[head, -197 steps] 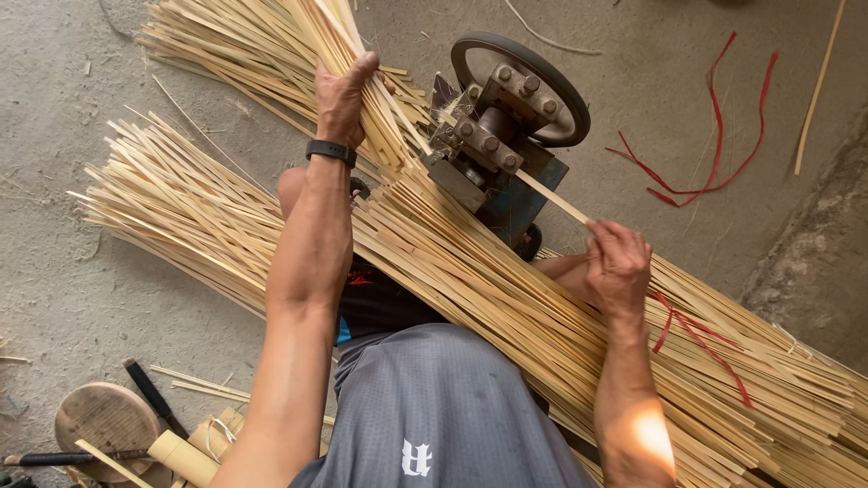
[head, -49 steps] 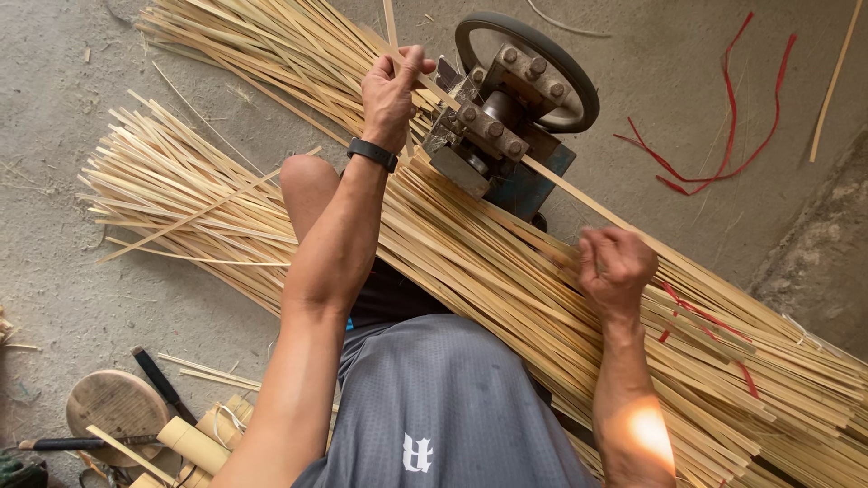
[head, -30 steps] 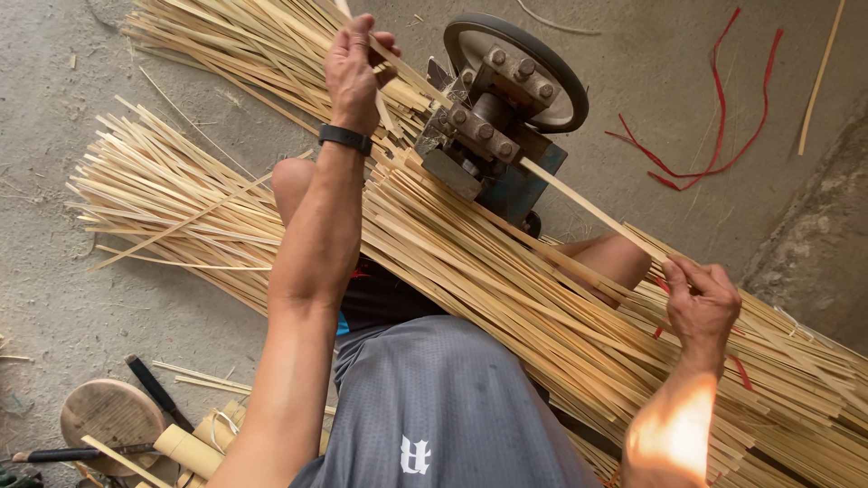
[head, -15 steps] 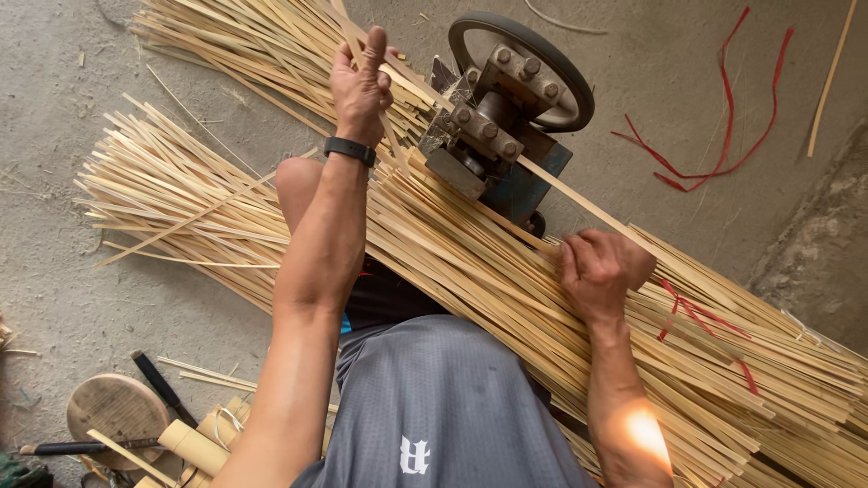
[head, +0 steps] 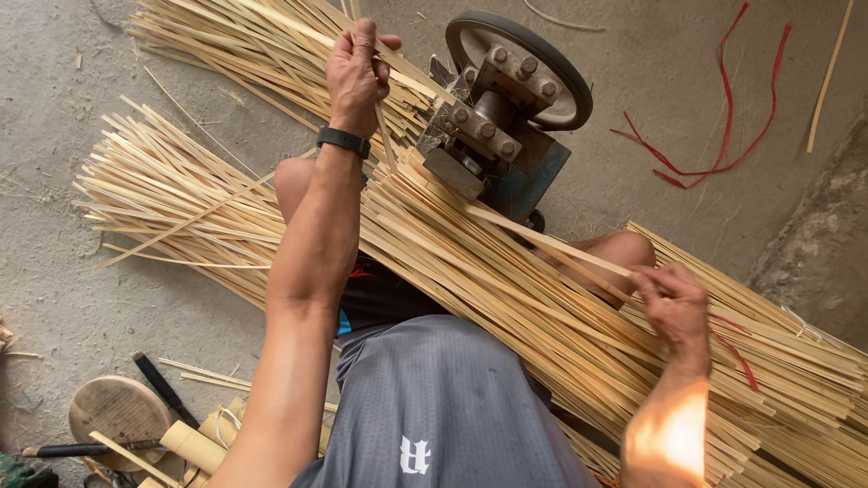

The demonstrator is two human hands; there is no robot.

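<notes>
Midway: bamboo strips (head: 506, 298) feeding through the roller machine (head: 502, 136).
Left hand (head: 357, 72) grips an emerging strip; right hand (head: 674, 303) pinches another; many remain.

Single head-worn view, looking steeply down

It faces the lap and concrete floor (head: 63, 298) from close above, arms reaching forward into frame; there is no second view sharing the scene.
</notes>
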